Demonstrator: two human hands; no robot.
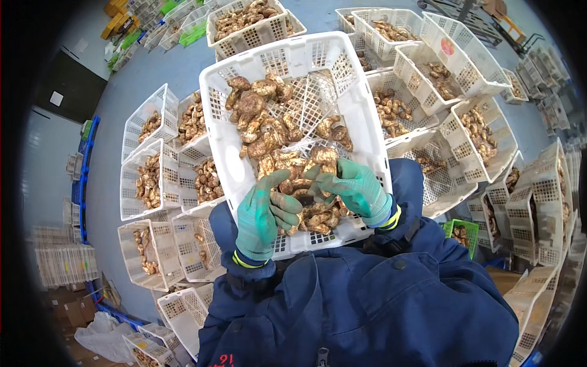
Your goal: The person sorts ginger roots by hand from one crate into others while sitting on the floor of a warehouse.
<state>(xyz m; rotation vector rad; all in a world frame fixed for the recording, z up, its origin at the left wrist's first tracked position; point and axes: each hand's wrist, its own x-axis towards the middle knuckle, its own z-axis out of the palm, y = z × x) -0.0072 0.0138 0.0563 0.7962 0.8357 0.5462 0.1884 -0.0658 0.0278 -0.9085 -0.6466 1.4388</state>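
A white perforated plastic crate point(367, 137) lies across my lap, holding many brown-and-cream mushrooms point(263, 133). My right hand, in a green coated glove point(355, 190), grips a thick mushroom point(324, 158) between thumb and fingers over the near half of the crate. My left hand point(268, 211), gloved alike, is at the crate's near left, its fingers parted and curved beside the mushroom pile; I see nothing held in it. More mushrooms point(321, 218) lie between the hands, partly hidden by them. The crate's lattice floor shows at its far right.
White crates of mushrooms stand left point(149, 181), ahead point(247, 39) and right point(481, 137). A small green basket point(474, 236) is at my right. Stacked crates point(69, 266) stand far left, near a blue rail point(85, 179). A cart point(467, 18) is at the far right.
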